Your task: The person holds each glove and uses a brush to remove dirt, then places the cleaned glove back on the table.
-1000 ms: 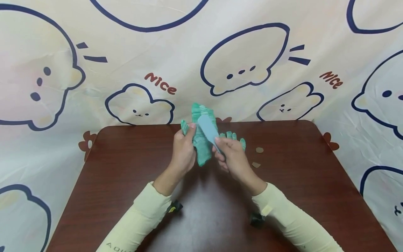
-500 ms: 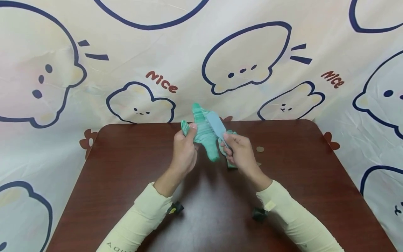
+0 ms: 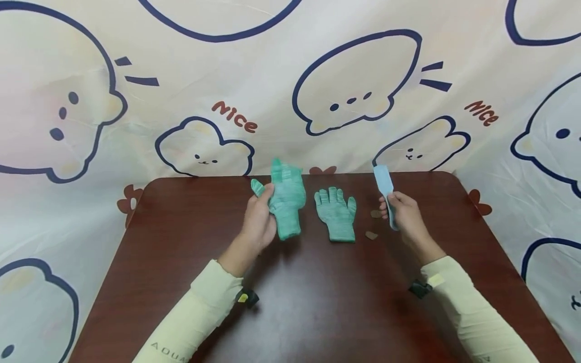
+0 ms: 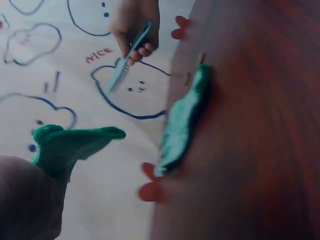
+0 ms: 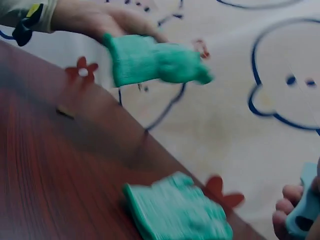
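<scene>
My left hand grips a green knitted glove near its thumb, holding it up over the back of the table. The glove's cuff points down toward me in the head view. In my right hand is a light blue brush, gripped by its handle with the head pointing up and away, apart from both gloves. Between the hands a second green glove lies flat on the table, fingers toward the wall. The right wrist view shows the held glove hanging from the left hand, and the brush handle at the right edge.
Two small flat tan pieces lie on the brown table, right of the flat glove and close to my right hand. A pale printed cloth hangs behind the table's back edge and along both sides.
The brush has left the held glove and moved right with my right hand. My left hand has shifted slightly left with its glove, and the flat glove now shows fully.
</scene>
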`<state>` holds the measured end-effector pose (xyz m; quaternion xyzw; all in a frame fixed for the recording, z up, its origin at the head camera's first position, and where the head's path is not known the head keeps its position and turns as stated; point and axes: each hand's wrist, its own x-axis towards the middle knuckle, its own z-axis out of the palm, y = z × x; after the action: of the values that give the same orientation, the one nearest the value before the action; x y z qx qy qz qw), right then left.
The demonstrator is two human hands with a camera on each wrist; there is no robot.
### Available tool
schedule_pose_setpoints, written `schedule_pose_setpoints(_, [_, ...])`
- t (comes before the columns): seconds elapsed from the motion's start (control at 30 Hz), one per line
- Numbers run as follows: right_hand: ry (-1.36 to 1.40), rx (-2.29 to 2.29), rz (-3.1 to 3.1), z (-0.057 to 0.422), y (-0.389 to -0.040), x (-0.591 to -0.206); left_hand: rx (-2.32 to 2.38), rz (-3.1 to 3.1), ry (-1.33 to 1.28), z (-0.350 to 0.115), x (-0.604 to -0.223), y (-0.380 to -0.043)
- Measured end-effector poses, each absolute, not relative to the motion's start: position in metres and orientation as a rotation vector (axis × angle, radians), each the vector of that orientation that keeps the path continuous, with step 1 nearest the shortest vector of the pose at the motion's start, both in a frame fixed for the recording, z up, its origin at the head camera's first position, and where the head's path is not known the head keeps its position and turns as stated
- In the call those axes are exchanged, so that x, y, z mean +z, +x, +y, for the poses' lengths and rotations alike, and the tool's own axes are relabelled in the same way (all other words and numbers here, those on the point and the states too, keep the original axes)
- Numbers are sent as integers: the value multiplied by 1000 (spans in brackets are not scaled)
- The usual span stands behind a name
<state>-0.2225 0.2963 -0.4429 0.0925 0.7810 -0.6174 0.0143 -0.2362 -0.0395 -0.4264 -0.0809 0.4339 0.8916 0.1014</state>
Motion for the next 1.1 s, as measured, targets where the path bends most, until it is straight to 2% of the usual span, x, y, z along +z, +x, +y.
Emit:
schedule_pose_setpoints(0.33, [455,-1531,2636,355,-224,-459,2456,1059,-472,-27,-465,-257])
schedule_pose_setpoints(0.67, [532,-1239,2700,374,-231,-490,2347,1404,-647,-22,-479,-273])
schedule_pose_setpoints(0.83, [564,-1146,2741,375,-234,-497,2133,1653,-667,-31,-475,-269])
schedule_pose_setpoints(1.1, [585,-1007,2879,369,-231,-498,1974,1690,-597,-45,-448,-265])
